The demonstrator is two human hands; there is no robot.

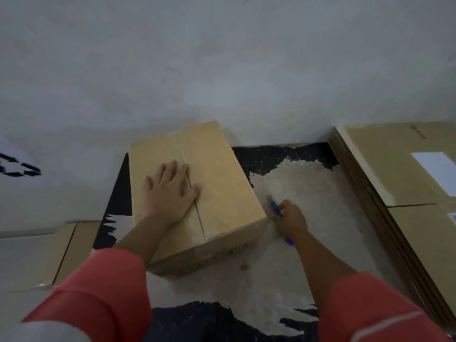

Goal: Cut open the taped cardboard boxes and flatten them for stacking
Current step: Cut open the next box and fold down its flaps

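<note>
**Floor and what lies on it**

Floor (283, 267): hard surface with a black coating, worn through to a broad pale patch at the centre.

- Box (222, 174): one, brown cardboard, closed, with a seam along its top. It stands at the centre, over the edge between black coating and pale patch.
- Stack of flattened boxes (385, 169): on the right, many layers, white labels on the top sheet, apart from the box.
- Flat cardboard (66, 253): on the left, lying level, apart from the box.
</note>
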